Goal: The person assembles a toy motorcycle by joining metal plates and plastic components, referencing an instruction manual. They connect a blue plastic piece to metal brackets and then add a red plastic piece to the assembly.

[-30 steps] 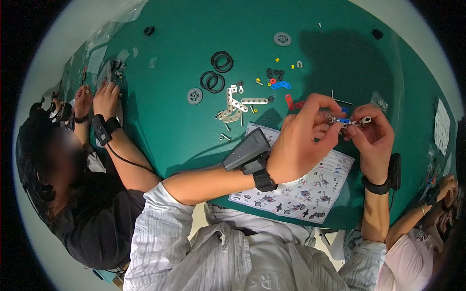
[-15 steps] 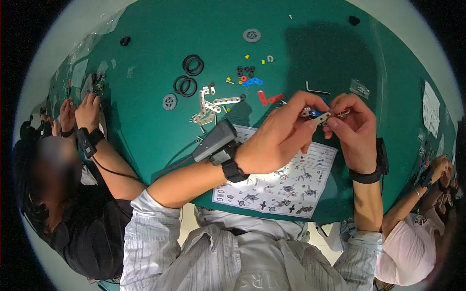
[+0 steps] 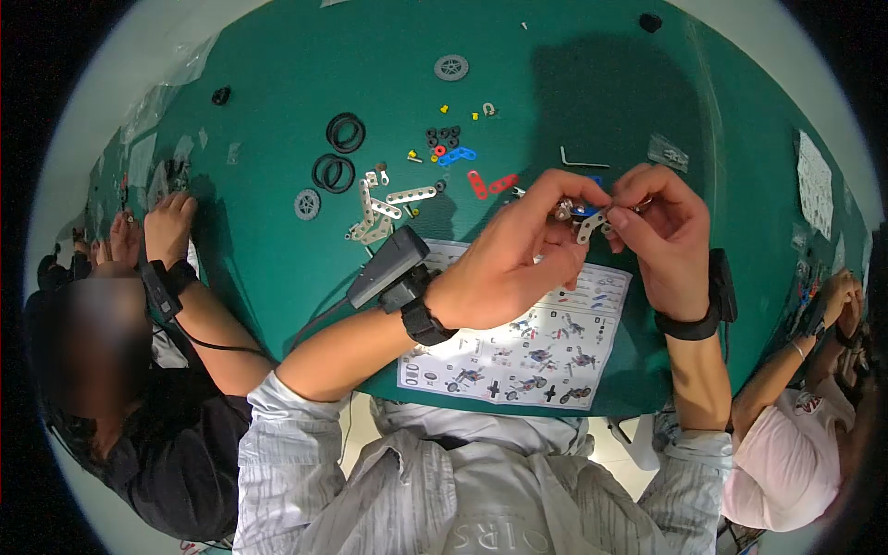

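Note:
My left hand point(image 3: 518, 259) is closed on a small assembly of silver and blue perforated parts point(image 3: 589, 225). My right hand point(image 3: 661, 217) meets it from the right, thumb and forefinger pinched at the assembly's end, where a small metal piece shows between the fingers. Below both hands lies a printed instruction sheet point(image 3: 518, 356). Just above them on the table are an L-shaped hex key point(image 3: 585, 165) and a small clear bag point(image 3: 668, 153). Two red perforated pieces point(image 3: 477, 185) lie to the left of my fingers.
On the green table point(image 3: 277, 139) lie black tyre rings point(image 3: 345, 133), grey wheels point(image 3: 451, 67), silver perforated strips point(image 3: 410, 196), a blue piece point(image 3: 458, 155) and small black rings point(image 3: 442, 137). Co-workers' hands point(image 3: 171, 227) are at the left and others point(image 3: 842, 301) at the right.
The view has shifted, so the table items sit further left. The silver strip in my fingers has turned to a steeper angle, and my hands remain together around the assembly.

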